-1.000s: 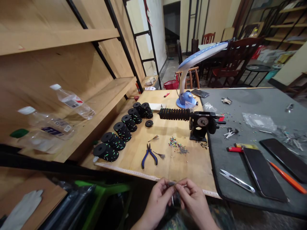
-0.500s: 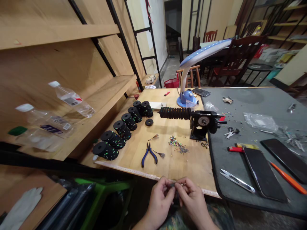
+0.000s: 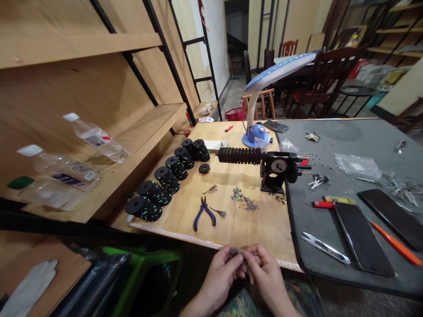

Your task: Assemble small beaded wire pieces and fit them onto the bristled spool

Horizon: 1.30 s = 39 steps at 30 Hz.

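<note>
Wooden table [image 3: 271,231], open front edge [image 3: 185,237] — left hand [image 3: 222,270], right hand [image 3: 262,268], both pinching something dark [image 3: 234,252]

A small dark-grey piece [image 3: 234,252], blurred and partly hidden, sits at six o'clock, pinched among the fingers [image 3: 235,263] of both hands.

Wooden shelves [image 3: 142,125] fill the left, a pale wall [image 3: 217,53] rises behind, and dark wooden chairs [image 3: 332,72] stand rightward.

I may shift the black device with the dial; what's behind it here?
Behind the black device are a crumpled clear bag, a phone and, leftward, the lamp's blue base. What the device covers can't be seen.
</note>
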Each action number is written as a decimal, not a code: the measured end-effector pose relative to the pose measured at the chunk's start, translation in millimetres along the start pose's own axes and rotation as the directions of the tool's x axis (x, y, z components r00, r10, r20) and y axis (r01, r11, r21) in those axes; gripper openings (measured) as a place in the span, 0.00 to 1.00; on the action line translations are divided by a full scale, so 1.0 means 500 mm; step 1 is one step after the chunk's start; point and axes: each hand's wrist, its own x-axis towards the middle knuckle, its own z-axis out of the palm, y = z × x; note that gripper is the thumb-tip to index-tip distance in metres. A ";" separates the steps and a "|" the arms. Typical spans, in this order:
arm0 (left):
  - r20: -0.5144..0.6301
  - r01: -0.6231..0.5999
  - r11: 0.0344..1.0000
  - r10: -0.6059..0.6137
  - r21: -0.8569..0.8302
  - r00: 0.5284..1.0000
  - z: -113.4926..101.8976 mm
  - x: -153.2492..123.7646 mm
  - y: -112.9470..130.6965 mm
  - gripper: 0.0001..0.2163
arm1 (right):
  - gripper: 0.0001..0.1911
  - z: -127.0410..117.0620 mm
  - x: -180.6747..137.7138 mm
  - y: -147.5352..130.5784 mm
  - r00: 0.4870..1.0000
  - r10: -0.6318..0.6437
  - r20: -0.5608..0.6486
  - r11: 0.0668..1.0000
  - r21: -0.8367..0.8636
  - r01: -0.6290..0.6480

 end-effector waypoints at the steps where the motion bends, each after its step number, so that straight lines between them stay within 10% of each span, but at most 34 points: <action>1: -0.005 -0.009 1.000 0.009 -0.004 1.000 0.000 0.001 0.000 0.15 | 0.26 -0.002 -0.001 0.000 1.000 -0.019 -0.001 0.999 -0.025 0.019; 16: -0.066 -0.040 0.999 0.041 0.017 0.997 -0.011 0.005 -0.010 0.15 | 0.18 -0.021 -0.013 0.018 0.971 -0.226 0.072 0.911 -0.338 0.237; 39: -0.028 -0.138 0.940 0.154 0.311 0.988 -0.003 0.003 0.008 0.17 | 0.20 -0.016 -0.006 0.019 0.981 -0.177 0.075 0.919 -0.346 0.192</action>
